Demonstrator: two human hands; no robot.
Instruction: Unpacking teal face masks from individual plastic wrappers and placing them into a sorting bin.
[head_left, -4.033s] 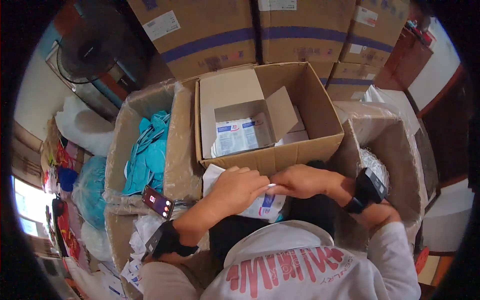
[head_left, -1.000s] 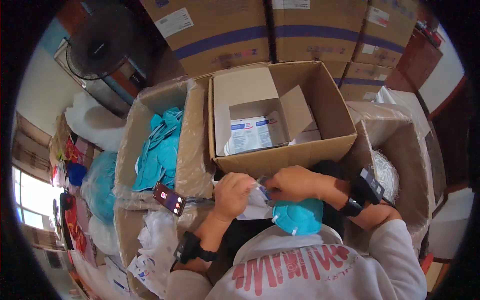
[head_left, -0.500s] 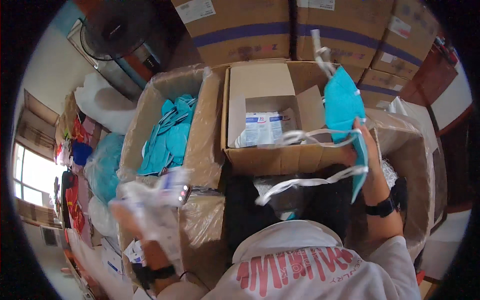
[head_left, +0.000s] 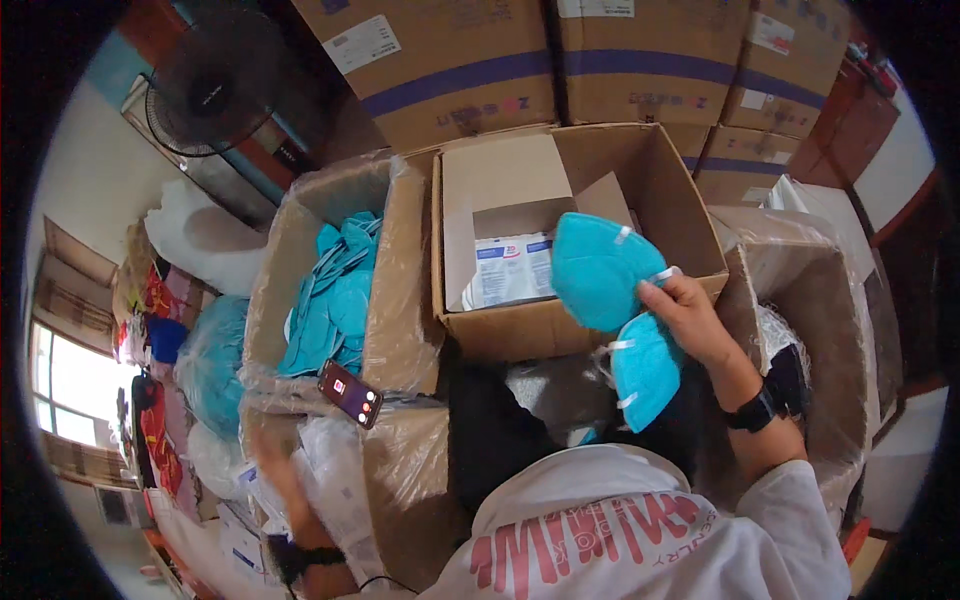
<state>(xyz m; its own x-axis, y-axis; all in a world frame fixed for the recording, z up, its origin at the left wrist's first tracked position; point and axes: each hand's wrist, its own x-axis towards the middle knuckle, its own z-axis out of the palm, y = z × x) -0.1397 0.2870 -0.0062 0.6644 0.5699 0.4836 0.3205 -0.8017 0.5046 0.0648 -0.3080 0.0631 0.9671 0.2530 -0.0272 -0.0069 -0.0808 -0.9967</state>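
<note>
Two teal cup-shaped face masks with white straps are pinched in my right hand (head_left: 690, 315). The upper mask (head_left: 605, 268) overlaps the near edge of the middle carton (head_left: 585, 325); the lower mask (head_left: 645, 372) hangs under my fingers. At the lower left, my left hand (head_left: 276, 465) looks stretched out and open, a little blurred, above a box with white plastic packaging (head_left: 338, 470) beside it. Inside the middle carton, a smaller open box (head_left: 508, 165) contains white and blue packets (head_left: 512, 270). A pile of teal masks (head_left: 335, 300) lies in the plastic-lined left carton (head_left: 405, 260).
A lit phone (head_left: 350, 393) rests between the left carton and the lower-left box. On the right stands another plastic-lined carton (head_left: 825, 300). Large sealed cartons (head_left: 450, 60) are stacked behind. A black fan (head_left: 215, 90) and a bag of teal items (head_left: 215, 335) stand left.
My right hand has lowered and shifted left, turning the masks' outer faces into view. My left hand has moved down from the white packaging, which now lies in the lower-left box. The phone is uncovered.
</note>
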